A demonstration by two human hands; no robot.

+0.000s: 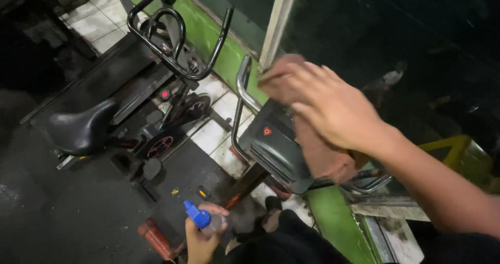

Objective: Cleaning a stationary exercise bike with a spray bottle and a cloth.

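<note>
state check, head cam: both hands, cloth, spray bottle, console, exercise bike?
right hand: raised, pressing a cloth against the console
cloth: brown, draped under the hand
left hand: low, gripping a spray bottle
spray bottle: upright, blue nozzle on
console: dark, tilted
exercise bike: unoccupied, standing

My right hand (333, 107) sits near the centre, slightly toward three o'clock, pressed on a cloth (317, 149) that lies on the console (273, 144) of a machine. A curved handlebar (240, 84) stands just at the console's nine o'clock side. My left hand (200, 243) is down at six o'clock, gripping a spray bottle (200, 217). An exercise bike (156, 76) stands at ten o'clock, its saddle (83, 128) toward nine. A window (390, 29) runs from twelve to two o'clock behind the console, above a ledge (333, 217) at five o'clock.
</note>
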